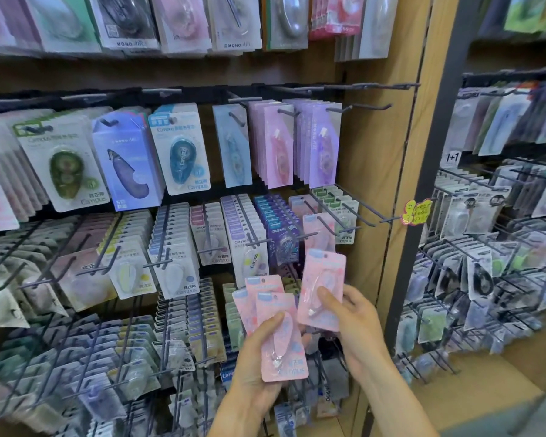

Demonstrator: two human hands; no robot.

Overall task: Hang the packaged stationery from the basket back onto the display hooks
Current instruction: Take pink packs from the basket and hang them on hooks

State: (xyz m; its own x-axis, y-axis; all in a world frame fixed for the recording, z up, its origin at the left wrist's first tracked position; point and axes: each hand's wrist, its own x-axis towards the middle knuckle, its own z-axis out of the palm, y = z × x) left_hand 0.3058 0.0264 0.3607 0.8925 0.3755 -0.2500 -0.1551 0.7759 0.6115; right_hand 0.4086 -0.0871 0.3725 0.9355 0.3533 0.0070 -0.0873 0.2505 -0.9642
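While your left hand [259, 351] grips a fan of pink packets [276, 326] at lower centre of the frame, your right hand [353, 313] pinches one pink packet [323, 288] just beside them, below the hooks [334, 216].

A wooden display wall [372, 146] fills the view ahead, crossed by black rails [202, 91] from which dark metal hooks [356, 107] jut forward in rows. A light wooden upright panel [404, 171] closes the right edge of this bay, and a small yellow and pink cartoon tag [416, 212] sticks out from it. Just beside that stands a dark metal post [435, 165], and beyond it a second rack [498, 234] of hooks angles away to the right, with a small white "1+1" sign [453, 158] on its rail. A pale wooden ledge [473, 383] runs along the bottom right. The light is even and cool, from indoor shop lighting
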